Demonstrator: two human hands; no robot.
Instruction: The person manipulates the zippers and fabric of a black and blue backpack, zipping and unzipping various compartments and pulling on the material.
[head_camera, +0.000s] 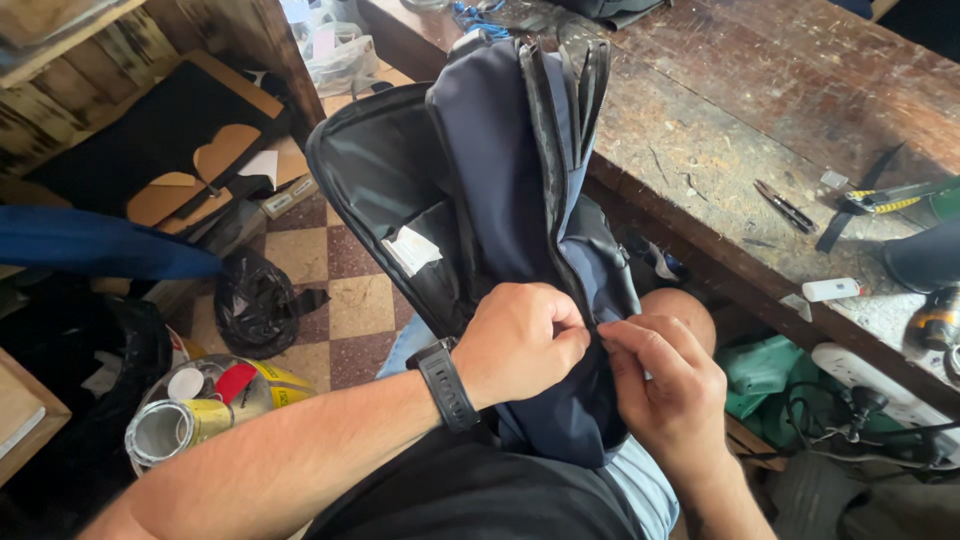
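A navy-blue fabric backpack with black lining and black zip edging (500, 170) stands upright on the person's lap, at the middle of the view, its top leaning against the near edge of the worn, scratched brown wooden counter (730, 110) that fills the far right. The bag's main compartment gapes open on the left, showing dark lining and a white sewn-in label (411, 249).

The left hand (520, 340), with a black wristwatch (446, 385) on its wrist, is curled into a loose fist, its thumb and forefinger pressed together on the bag's seam low down on the near side. The right hand (670, 385) meets it from the right, fingertips pinching the same seam, so that the two hands touch. What exactly sits between the fingertips is too small to tell.

On the counter to the right lie a small pair of dark metal snips (784, 206), a white cylindrical tube (830, 290), and black strap pieces with a yellow-and-black tool (880, 200) at the far right edge. On the checkered tile floor (350, 300) to the left sit a crumpled black plastic bag (255, 300) and, nearer, a yellow-labelled metal can (175, 428) lying on its side.
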